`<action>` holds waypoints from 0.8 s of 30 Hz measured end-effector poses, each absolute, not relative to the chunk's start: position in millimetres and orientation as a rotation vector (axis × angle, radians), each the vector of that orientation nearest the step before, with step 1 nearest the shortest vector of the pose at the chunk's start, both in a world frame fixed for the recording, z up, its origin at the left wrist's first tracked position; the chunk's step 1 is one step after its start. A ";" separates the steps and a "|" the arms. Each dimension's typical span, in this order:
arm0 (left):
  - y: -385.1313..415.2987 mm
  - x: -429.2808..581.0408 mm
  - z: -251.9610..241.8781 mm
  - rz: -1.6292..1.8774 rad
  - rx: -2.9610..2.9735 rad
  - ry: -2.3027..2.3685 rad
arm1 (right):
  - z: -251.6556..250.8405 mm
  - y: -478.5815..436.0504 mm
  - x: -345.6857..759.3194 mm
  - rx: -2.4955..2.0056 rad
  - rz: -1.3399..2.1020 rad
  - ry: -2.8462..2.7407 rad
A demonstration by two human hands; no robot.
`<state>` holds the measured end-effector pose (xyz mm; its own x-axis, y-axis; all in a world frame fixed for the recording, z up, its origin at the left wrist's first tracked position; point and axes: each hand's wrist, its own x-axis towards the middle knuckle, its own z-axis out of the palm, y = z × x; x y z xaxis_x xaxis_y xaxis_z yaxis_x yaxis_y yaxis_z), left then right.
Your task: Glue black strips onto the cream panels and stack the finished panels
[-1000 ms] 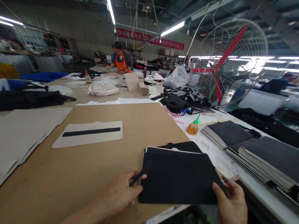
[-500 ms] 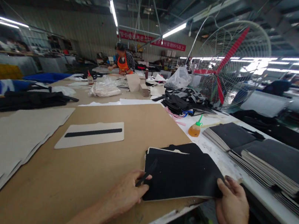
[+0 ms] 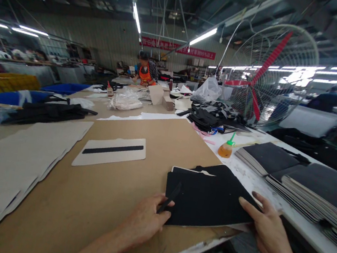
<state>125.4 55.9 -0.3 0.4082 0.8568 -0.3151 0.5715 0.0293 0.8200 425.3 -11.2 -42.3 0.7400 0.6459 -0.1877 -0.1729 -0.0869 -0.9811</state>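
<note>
A black panel with a pale edge [image 3: 208, 200] lies at the front right of the brown board, on top of other black and pale pieces. My left hand [image 3: 150, 214] is closed around a thin, flat black strip [image 3: 172, 197], whose far end reaches over the panel's left side. Its fingertips are beside the panel's lower left edge. My right hand [image 3: 268, 224] grips the panel's right edge, with the thumb on top and the other fingers at the rim. Farther left on the board lies a pale rectangular piece [image 3: 133, 153] with a black band [image 3: 112, 149] along it.
The brown board [image 3: 97, 200] covers the table before me. Large pale sheets [image 3: 17, 163] are stacked at left. An orange bottle with a green nozzle [image 3: 226, 149] stands at right, near stacked black panels [image 3: 327, 188]. A large fan [image 3: 270, 78] and a person [image 3: 146, 72] are beyond.
The view has turned slightly left, so things sit farther right. My right thumb has slid inward over the black panel, and the fingers have spread a little. The left hand keeps the strip.
</note>
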 end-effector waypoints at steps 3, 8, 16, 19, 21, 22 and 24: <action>55.6 123.2 2.1 0.368 1.630 1.306 | -22.9 -2.8 413.5 -1.398 0.767 -0.480; 55.9 117.9 2.5 0.391 1.616 1.293 | -5.0 1.2 401.6 -1.199 0.722 -0.556; 59.7 117.2 -3.6 0.400 1.613 1.234 | -60.6 -10.7 417.5 -1.467 0.606 -0.383; 62.6 119.4 -6.2 0.400 1.603 1.258 | -65.9 -13.5 416.3 -1.574 0.523 -0.406; 64.3 121.3 -8.7 0.402 1.602 1.275 | -65.0 -13.5 414.4 -1.613 0.499 -0.413; 65.1 122.2 -10.1 0.408 1.602 1.278 | -64.9 -13.2 413.8 -1.620 0.488 -0.412; 66.2 123.4 -12.5 0.425 1.608 1.271 | -66.2 -12.4 413.7 -1.613 0.472 -0.399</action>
<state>123.4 66.2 -12.5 0.3852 0.8752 -0.2926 0.5234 0.0539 0.8504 413.7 -12.4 -66.2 0.8519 0.5194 -0.0672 -0.0207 -0.0948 -0.9953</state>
